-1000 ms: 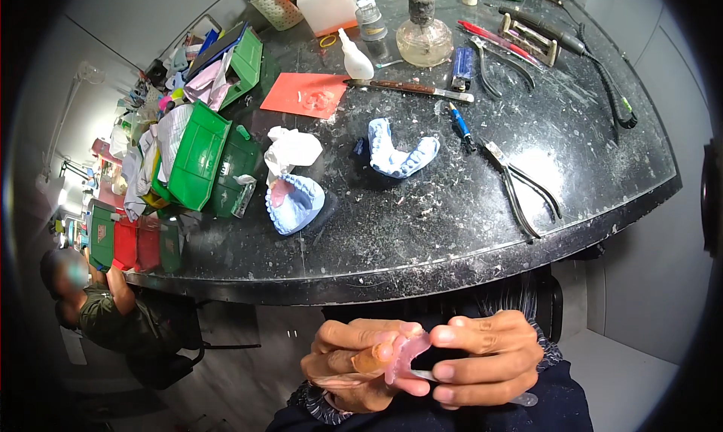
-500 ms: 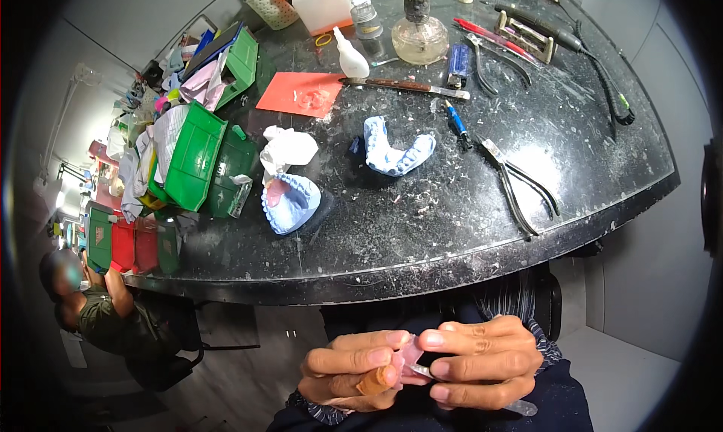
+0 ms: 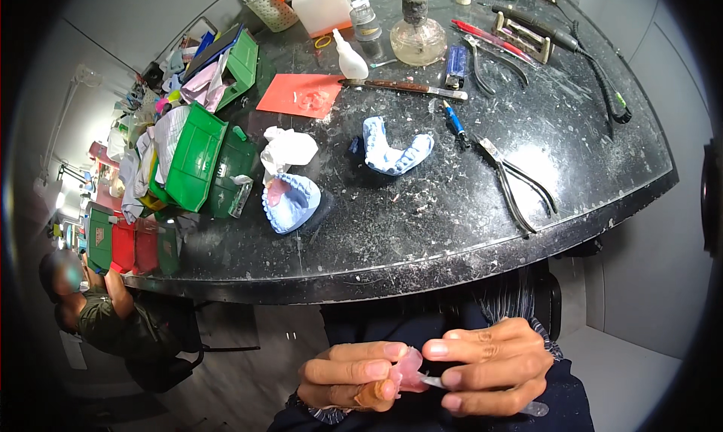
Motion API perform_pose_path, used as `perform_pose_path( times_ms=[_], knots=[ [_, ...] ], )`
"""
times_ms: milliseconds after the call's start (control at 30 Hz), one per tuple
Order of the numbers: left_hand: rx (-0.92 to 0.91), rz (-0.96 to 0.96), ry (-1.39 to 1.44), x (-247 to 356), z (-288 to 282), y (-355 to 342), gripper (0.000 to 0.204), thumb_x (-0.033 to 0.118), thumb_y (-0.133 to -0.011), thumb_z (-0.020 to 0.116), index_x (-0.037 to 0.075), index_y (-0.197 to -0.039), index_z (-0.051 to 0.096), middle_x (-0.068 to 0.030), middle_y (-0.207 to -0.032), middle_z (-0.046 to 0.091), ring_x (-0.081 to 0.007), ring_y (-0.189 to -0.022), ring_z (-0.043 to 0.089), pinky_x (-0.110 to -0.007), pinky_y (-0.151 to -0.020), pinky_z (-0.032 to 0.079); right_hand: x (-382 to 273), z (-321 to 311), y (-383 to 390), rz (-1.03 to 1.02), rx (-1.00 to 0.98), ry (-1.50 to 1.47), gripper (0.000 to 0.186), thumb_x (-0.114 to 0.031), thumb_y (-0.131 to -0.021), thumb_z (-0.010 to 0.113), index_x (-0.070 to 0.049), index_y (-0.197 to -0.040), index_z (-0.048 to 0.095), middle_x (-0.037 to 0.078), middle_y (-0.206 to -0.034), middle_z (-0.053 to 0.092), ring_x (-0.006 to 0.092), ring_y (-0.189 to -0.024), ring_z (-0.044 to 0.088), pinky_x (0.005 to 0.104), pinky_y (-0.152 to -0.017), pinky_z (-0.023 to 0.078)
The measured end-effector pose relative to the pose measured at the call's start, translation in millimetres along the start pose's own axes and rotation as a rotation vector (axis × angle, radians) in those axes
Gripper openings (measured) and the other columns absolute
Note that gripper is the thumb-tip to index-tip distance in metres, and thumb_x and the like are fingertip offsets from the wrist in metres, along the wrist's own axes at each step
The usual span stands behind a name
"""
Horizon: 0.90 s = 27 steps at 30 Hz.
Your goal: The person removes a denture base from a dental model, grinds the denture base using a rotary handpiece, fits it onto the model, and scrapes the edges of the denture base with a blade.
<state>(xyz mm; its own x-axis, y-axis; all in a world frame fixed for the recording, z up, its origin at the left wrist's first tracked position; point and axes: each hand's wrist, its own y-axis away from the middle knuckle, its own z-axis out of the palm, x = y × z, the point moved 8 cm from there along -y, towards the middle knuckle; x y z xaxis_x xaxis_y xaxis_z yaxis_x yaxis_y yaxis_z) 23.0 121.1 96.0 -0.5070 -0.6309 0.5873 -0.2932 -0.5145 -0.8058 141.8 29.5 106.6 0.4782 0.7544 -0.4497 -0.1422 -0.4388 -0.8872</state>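
In the head view, low at the centre, my left hand grips a pink translucent curved dental piece near its fingertips; one finger has an orange-brown wrap. My right hand is closed round a slim metal tool, whose pale tip end touches the pink piece and whose other end shows beneath the fingers. On the bench above my hands sit two light-blue dental casts, one U-shaped, the other with pink material on it.
The black bench holds pliers, a blue pen-like tool, red sheet, white tissue, glass burner, white bottle and green bins. A masked co-worker sits at the left.
My right hand has shifted a little to the right with the metal tool. The pink piece has turned between my fingers, and my left fingers have changed their hold slightly.
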Motion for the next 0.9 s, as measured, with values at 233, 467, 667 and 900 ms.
perform_pose_path(
  times_ms=[233, 467, 667, 900],
  knots=[
    [0.006, -0.222, 0.132, -14, -4, 7, 0.034, -0.002, -0.062, 0.077, 0.002, -0.091, 0.06, -0.0076, -0.093, 0.051, -0.0233, -0.082, 0.064, -0.026, -0.065, 0.059, -2, 3, 0, -0.035, 0.027, 0.143, 0.014, -0.01, -0.069, 0.073, -0.004, -0.079, 0.065, 0.011, -0.084, 0.059, 0.0311, -0.079, 0.066, 0.0354, -0.066, 0.058],
    [0.117, -0.377, 0.307, -29, -4, 9, 0.036, 0.01, -0.062, 0.079, 0.005, -0.093, 0.061, -0.0099, -0.09, 0.054, -0.0264, -0.08, 0.065, -0.031, -0.067, 0.059, -3, 5, 5, -0.05, 0.029, 0.233, 0.016, -0.017, -0.073, 0.071, -0.007, -0.084, 0.065, 0.01, -0.086, 0.06, 0.0301, -0.083, 0.065, 0.0358, -0.066, 0.057],
    [0.197, -0.439, 0.511, -36, 0, 11, 0.045, 0.018, -0.063, 0.079, -0.002, -0.098, 0.06, -0.016, -0.089, 0.057, -0.0265, -0.077, 0.065, -0.032, -0.067, 0.058, 2, 3, 1, -0.061, 0.002, 0.222, 0.017, -0.023, -0.074, 0.07, -0.009, -0.082, 0.065, 0.009, -0.08, 0.06, 0.0312, -0.085, 0.065, 0.0365, -0.067, 0.056],
    [0.157, -0.47, 0.562, -39, -1, 10, 0.049, 0.03, -0.068, 0.074, -0.004, -0.1, 0.059, -0.0177, -0.084, 0.057, -0.0264, -0.072, 0.064, -0.031, -0.06, 0.058, 31, -18, 12, 0.354, 0.117, -0.094, 0.028, -0.001, -0.07, 0.069, -0.005, -0.097, 0.063, 0.013, -0.086, 0.065, 0.0352, -0.101, 0.058, 0.0419, -0.083, 0.05]
  ],
)
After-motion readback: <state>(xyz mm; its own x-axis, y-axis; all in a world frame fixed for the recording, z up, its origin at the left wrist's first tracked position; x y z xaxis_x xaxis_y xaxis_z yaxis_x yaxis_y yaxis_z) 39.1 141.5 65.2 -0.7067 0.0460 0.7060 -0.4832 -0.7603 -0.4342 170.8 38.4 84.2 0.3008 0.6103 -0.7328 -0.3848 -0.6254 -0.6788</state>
